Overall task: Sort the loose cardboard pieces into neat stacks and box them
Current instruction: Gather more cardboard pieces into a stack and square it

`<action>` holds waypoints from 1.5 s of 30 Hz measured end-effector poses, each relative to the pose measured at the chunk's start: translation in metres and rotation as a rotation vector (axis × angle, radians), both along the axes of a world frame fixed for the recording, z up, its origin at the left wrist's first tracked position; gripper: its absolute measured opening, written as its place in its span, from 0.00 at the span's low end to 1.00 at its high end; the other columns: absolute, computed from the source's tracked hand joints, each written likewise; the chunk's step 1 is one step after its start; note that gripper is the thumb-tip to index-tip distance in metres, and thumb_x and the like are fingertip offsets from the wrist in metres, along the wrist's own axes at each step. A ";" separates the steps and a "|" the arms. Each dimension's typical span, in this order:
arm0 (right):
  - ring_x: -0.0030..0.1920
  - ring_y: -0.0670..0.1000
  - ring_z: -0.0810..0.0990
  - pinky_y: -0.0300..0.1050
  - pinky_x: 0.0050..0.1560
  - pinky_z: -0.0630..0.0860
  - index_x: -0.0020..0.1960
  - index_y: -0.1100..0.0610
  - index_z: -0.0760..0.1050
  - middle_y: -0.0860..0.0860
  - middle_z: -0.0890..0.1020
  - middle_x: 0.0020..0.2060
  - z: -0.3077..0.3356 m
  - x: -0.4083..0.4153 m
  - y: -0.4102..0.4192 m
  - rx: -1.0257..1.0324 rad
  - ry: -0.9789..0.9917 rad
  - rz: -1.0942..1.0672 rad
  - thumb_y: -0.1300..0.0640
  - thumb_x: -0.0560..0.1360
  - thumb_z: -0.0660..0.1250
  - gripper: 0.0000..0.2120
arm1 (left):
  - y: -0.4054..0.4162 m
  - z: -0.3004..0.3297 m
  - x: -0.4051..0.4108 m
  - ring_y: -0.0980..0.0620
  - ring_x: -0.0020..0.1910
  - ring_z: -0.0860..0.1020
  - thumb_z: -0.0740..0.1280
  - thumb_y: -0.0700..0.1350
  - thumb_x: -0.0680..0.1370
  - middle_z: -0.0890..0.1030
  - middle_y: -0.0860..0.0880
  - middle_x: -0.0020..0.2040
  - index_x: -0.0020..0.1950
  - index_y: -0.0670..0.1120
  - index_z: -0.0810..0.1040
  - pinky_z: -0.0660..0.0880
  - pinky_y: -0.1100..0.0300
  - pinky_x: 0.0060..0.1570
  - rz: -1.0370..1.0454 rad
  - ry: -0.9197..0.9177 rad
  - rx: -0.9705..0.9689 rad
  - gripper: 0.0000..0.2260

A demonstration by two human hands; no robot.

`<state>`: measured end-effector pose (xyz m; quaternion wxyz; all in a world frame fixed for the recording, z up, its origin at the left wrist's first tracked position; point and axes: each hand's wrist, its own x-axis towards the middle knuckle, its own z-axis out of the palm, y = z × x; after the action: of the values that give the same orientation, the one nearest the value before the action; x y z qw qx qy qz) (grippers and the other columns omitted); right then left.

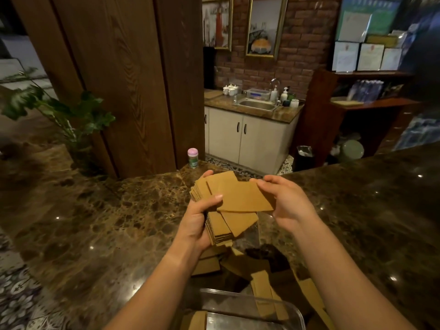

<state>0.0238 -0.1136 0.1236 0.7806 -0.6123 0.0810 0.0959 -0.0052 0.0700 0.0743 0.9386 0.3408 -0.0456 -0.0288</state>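
Above the marble counter, my left hand (198, 220) grips a thick stack of tan cardboard pieces (220, 225) from its left side, thumb on top. My right hand (284, 201) pinches the right edge of the top cardboard piece (240, 192), which lies skewed across the stack. More loose cardboard pieces (262, 279) lie scattered on the counter below my hands. A clear plastic box (250, 303) stands at the near edge, with at least one cardboard piece (196, 320) inside.
The dark marble counter (107, 222) wraps around left and right. A small pink-lidded jar (192, 158) stands at its far edge beside a wooden pillar (123, 79). A leafy plant (59, 110) stands at the left. A sink cabinet (250, 125) lies beyond.
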 end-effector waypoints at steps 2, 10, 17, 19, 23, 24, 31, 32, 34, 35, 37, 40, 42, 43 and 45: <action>0.48 0.52 0.86 0.47 0.37 0.80 0.56 0.57 0.77 0.53 0.88 0.46 0.000 0.000 -0.002 0.104 0.031 -0.109 0.63 0.76 0.71 0.10 | 0.007 0.001 0.001 0.36 0.59 0.78 0.67 0.33 0.67 0.79 0.39 0.65 0.62 0.55 0.79 0.79 0.37 0.51 0.037 0.000 -0.012 0.27; 0.35 0.50 0.87 0.40 0.29 0.80 0.54 0.58 0.74 0.60 0.85 0.46 -0.005 -0.018 0.006 0.209 0.033 -0.123 0.71 0.74 0.70 0.13 | 0.015 0.010 0.005 0.37 0.62 0.76 0.68 0.31 0.67 0.79 0.41 0.64 0.63 0.54 0.78 0.71 0.31 0.62 0.160 -0.025 -0.056 0.28; 0.44 0.56 0.86 0.46 0.36 0.84 0.57 0.64 0.82 0.63 0.85 0.52 -0.004 -0.028 0.016 0.289 0.113 0.221 0.68 0.71 0.67 0.15 | 0.012 0.005 0.008 0.37 0.61 0.77 0.66 0.33 0.68 0.79 0.40 0.63 0.63 0.54 0.77 0.73 0.32 0.60 0.171 0.022 -0.029 0.27; 0.46 0.57 0.86 0.50 0.40 0.85 0.59 0.64 0.80 0.63 0.84 0.54 -0.004 -0.029 0.020 0.255 0.108 0.219 0.67 0.74 0.67 0.14 | 0.011 0.003 0.010 0.37 0.61 0.77 0.66 0.33 0.67 0.79 0.40 0.63 0.64 0.53 0.77 0.74 0.33 0.60 0.185 0.034 -0.003 0.28; 0.41 0.52 0.87 0.46 0.34 0.82 0.60 0.59 0.78 0.55 0.88 0.45 0.002 -0.029 0.017 0.088 -0.010 0.102 0.65 0.78 0.66 0.12 | 0.014 -0.002 0.013 0.35 0.61 0.77 0.67 0.31 0.67 0.79 0.39 0.62 0.65 0.52 0.76 0.72 0.30 0.61 0.220 0.053 0.041 0.29; 0.41 0.52 0.87 0.47 0.34 0.82 0.60 0.57 0.78 0.53 0.88 0.44 0.002 -0.032 0.020 0.022 -0.032 0.138 0.65 0.77 0.68 0.12 | 0.012 -0.004 0.013 0.36 0.60 0.77 0.67 0.29 0.69 0.80 0.39 0.61 0.64 0.52 0.76 0.74 0.32 0.59 0.231 0.043 0.072 0.28; 0.43 0.36 0.80 0.32 0.38 0.76 0.48 0.42 0.74 0.38 0.81 0.44 -0.009 -0.036 0.036 -0.833 -0.632 -0.111 0.60 0.73 0.73 0.15 | -0.008 -0.004 0.016 0.45 0.46 0.83 0.75 0.45 0.70 0.83 0.42 0.51 0.65 0.51 0.75 0.82 0.47 0.46 0.313 0.024 0.147 0.24; 0.44 0.37 0.79 0.33 0.41 0.76 0.48 0.42 0.74 0.37 0.79 0.44 -0.013 -0.038 0.039 -0.970 -0.713 -0.076 0.60 0.73 0.73 0.14 | -0.010 -0.004 0.017 0.46 0.46 0.83 0.75 0.47 0.69 0.83 0.43 0.51 0.65 0.51 0.75 0.81 0.48 0.46 0.313 0.002 0.160 0.25; 0.48 0.40 0.77 0.38 0.47 0.75 0.52 0.42 0.74 0.36 0.76 0.46 -0.024 -0.043 0.047 -1.125 -0.816 0.006 0.57 0.73 0.73 0.13 | -0.012 -0.006 0.017 0.48 0.45 0.83 0.76 0.46 0.69 0.84 0.46 0.47 0.64 0.50 0.75 0.81 0.53 0.45 0.302 -0.025 0.163 0.24; 0.49 0.41 0.77 0.38 0.48 0.75 0.54 0.43 0.75 0.36 0.76 0.47 -0.027 -0.045 0.050 -1.131 -0.826 0.042 0.54 0.73 0.73 0.13 | -0.011 -0.008 0.017 0.48 0.45 0.83 0.77 0.46 0.69 0.84 0.45 0.46 0.63 0.50 0.76 0.81 0.52 0.44 0.284 -0.019 0.129 0.24; 0.49 0.39 0.78 0.35 0.48 0.75 0.56 0.44 0.79 0.37 0.80 0.48 -0.028 -0.044 0.045 -0.976 -0.776 0.124 0.52 0.75 0.73 0.11 | -0.004 -0.012 0.016 0.44 0.47 0.82 0.77 0.46 0.69 0.83 0.42 0.48 0.63 0.50 0.77 0.81 0.45 0.48 0.226 0.016 0.037 0.23; 0.44 0.40 0.83 0.33 0.39 0.78 0.54 0.47 0.81 0.43 0.84 0.46 -0.019 -0.042 0.030 -0.452 -0.467 0.109 0.56 0.79 0.68 0.07 | 0.010 -0.018 0.014 0.43 0.49 0.83 0.69 0.48 0.75 0.83 0.39 0.52 0.64 0.52 0.77 0.82 0.47 0.45 0.181 0.094 -0.062 0.17; 0.43 0.48 0.85 0.38 0.31 0.79 0.56 0.51 0.80 0.51 0.85 0.49 -0.012 -0.041 0.027 0.000 -0.097 -0.003 0.58 0.81 0.64 0.08 | 0.014 -0.020 0.015 0.44 0.44 0.84 0.64 0.48 0.79 0.84 0.40 0.50 0.63 0.52 0.77 0.82 0.48 0.42 0.171 0.129 -0.155 0.13; 0.45 0.53 0.85 0.41 0.28 0.79 0.58 0.53 0.79 0.55 0.84 0.51 -0.011 -0.039 0.026 0.145 0.014 -0.047 0.59 0.82 0.63 0.09 | 0.014 -0.019 0.014 0.44 0.42 0.83 0.64 0.48 0.80 0.84 0.40 0.49 0.63 0.52 0.77 0.82 0.47 0.43 0.157 0.129 -0.193 0.12; 0.48 0.55 0.83 0.43 0.29 0.80 0.59 0.54 0.80 0.57 0.84 0.53 -0.012 -0.035 0.026 0.237 0.055 -0.083 0.62 0.82 0.59 0.12 | 0.012 -0.016 0.013 0.44 0.41 0.83 0.67 0.50 0.77 0.84 0.40 0.49 0.62 0.52 0.78 0.81 0.46 0.43 0.122 0.117 -0.231 0.13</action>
<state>-0.0114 -0.0876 0.1115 0.8484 -0.5089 0.1155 0.0892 0.0075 0.0824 0.0583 0.9727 0.2302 0.0271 0.0141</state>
